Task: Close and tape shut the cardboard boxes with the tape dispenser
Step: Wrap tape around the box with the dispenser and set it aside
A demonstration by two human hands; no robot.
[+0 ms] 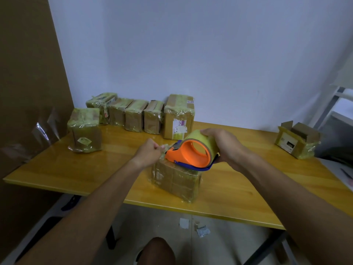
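Now, step in hand: tape is being drawn from the tape dispenser over the box being sealed, which stands near the front edge of the bench.
Right hand: its grip is wrapped over the yellow roll and orange body, and the dispenser is held tilted just above the box top, its blade end toward the left.
Left hand: fingers are curled together, and the loose tape end appears to be pinched at the fingertips, though the clear film is hard to make out there.
Box being sealed: flaps are down and shiny wrap is already seen on its sides; whether the top seam is fully covered cannot be told.
Finished boxes: a row of taped boxes is lined up along the wall, with one more wrapped box apart at the left.
Open box: left at the far right of the bench, flaps up, judged not yet handled.
Risk, tape: the free end could fold back and stick to itself or to the fingers if tension is lost between the two hands.
Risk, box: it is held down by nothing but the tape, so a sideways pull could slide it toward the near edge.
Risk, seam: a skewed lay could leave the flaps gapped.
Risk, blade: the left fingers are close to the cutter.
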